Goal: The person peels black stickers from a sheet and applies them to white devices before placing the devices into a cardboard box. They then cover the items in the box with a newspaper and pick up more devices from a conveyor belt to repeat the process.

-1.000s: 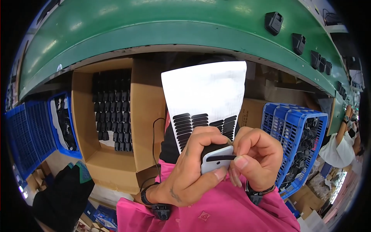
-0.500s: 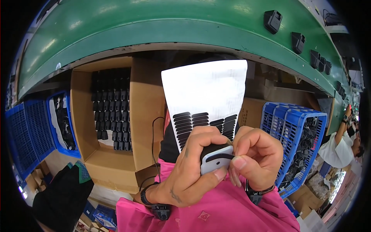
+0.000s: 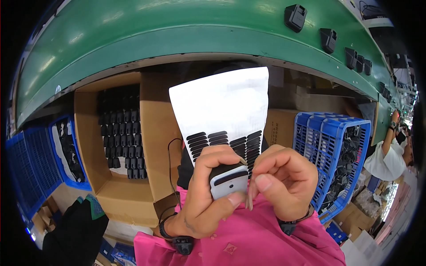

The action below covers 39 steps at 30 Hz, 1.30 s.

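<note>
Pale grey and black, the device (image 3: 220, 190) was held just in front of the white sheet (image 3: 219, 99), at the sheet's near end, with its grey face turned up and a small dark hole in it. The left hand (image 3: 205, 193) was clamped on it, fingers curled over the far side and thumb pressed flat on the grey face. One black strip (image 3: 230, 178) lay slantwise across that face, along the edge toward the sheet. The right hand (image 3: 282, 184) was just right of the device, before the sheet's right near corner; its thumb and forefinger were drawn close together, though I could not tell whether anything was pinched between them.

More dark strips (image 3: 218, 135) sat in stacked columns on the sheet's near half, partly hidden by the hands. Left of the sheet stood a cardboard box (image 3: 124, 197) with rows of black units (image 3: 128, 140), and beyond that, farther left of the sheet, a blue tray (image 3: 81, 183) of dark pieces. Right of the sheet stood a blue crate (image 3: 306, 153) of jumbled black parts (image 3: 341, 170). Past the sheet's far edge ran a green bench (image 3: 177, 35), with a black cradle (image 3: 296, 18) on it, to the right of the sheet. Well right of the sheet, a co-worker's arm (image 3: 389, 138) stretched toward the bench.
</note>
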Available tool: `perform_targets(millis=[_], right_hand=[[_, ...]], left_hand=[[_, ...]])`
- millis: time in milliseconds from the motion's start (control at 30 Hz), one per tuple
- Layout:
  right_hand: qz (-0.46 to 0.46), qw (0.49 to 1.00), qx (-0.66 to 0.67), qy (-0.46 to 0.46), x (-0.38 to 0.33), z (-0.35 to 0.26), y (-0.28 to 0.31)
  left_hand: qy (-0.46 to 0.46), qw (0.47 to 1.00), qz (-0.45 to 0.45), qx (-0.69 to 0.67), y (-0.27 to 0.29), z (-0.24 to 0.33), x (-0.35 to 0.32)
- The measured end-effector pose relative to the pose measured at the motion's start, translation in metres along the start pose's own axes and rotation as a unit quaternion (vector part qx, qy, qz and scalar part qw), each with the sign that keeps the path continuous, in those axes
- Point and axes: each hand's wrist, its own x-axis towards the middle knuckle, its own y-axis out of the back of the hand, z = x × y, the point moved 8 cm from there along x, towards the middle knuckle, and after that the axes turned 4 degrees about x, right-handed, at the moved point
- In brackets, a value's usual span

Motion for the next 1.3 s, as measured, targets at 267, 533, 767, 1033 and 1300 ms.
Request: perform_targets(millis=[267, 533, 767, 1033, 1300], right_hand=[[0.008, 0.997, -0.067, 0.032, 0.002, -0.005, 0.0], [0.005, 0.995, -0.083, 0.049, 0.006, -0.001, -0.001], [0.015, 1.0, -0.012, -0.019, 0.01, 0.009, 0.0], [0.031, 0.996, -0.016, -0.08, 0.012, 0.016, -0.001], [0.04, 0.995, 0.019, -0.085, 0.013, 0.015, -0.003]], left_hand=[[0.04, 0.996, 0.034, -0.068, 0.003, -0.006, -0.004], [0.122, 0.976, 0.019, -0.179, -0.006, -0.008, -0.006], [0.185, 0.958, 0.025, -0.219, -0.01, -0.011, -0.006], [0.207, 0.951, 0.021, -0.228, -0.012, -0.013, -0.009], [0.201, 0.957, 0.029, -0.207, -0.009, -0.014, -0.01]])
